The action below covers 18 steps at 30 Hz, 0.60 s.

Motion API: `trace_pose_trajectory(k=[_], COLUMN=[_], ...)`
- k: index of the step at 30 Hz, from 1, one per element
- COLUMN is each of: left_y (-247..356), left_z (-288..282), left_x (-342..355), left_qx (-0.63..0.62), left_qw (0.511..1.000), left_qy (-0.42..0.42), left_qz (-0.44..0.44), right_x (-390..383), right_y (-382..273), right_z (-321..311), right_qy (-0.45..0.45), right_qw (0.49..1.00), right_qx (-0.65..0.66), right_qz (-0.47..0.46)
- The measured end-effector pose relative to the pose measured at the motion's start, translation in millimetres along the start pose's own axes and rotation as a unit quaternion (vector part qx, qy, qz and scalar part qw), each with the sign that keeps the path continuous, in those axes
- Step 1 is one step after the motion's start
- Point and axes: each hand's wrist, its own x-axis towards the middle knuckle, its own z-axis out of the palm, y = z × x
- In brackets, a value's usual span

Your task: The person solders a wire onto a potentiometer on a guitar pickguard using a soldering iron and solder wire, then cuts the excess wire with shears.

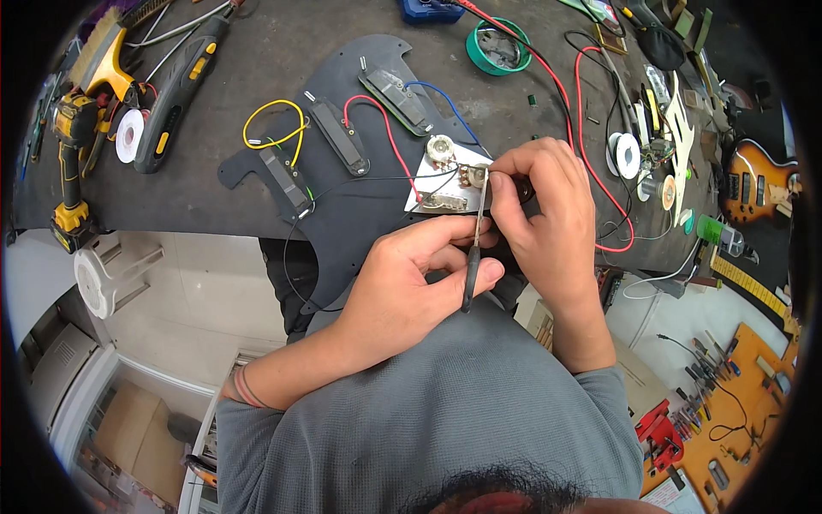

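A black guitar pickguard (377, 60) lies face down, partly over the near table edge. Three pickups are mounted on it: one left (285, 182), one middle (339, 137) and one right (396, 101). Yellow, red and blue wires run from them. A pale metal plate (414, 190) carries a potentiometer (440, 149) and other controls. My left hand (419, 274) is closed round a slim metal tool with a black handle (471, 278), its tip up at the controls. Beside that tip, my right hand (548, 201) pinches something its fingers hide.
Red and black cables (561, 86) cross the right side near a green tub (498, 47). A solder spool (628, 156) stands further right. At left are a cordless drill (73, 154), a grey handheld tool (180, 98) and a white spool (129, 135). A sunburst guitar body (758, 180) lies far right.
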Motion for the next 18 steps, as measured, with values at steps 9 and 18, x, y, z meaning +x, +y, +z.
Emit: trace_pose_trajectory(k=[9,18], left_y=[5.1,5.7], left_z=[-0.8,-0.7], left_x=[1.5,3.3], left_qx=[-0.023,-0.028], left_qw=[0.999,0.998], left_qy=[0.005,0.006], left_qz=[-0.030,-0.051], right_x=[0.4,2.8], right_y=[0.0,1.0], right_z=[-0.3,-1.5], right_qy=[-0.005,-0.009], right_qw=[1.000,1.000], right_qx=[-0.004,-0.012], right_qz=[0.007,-0.004])
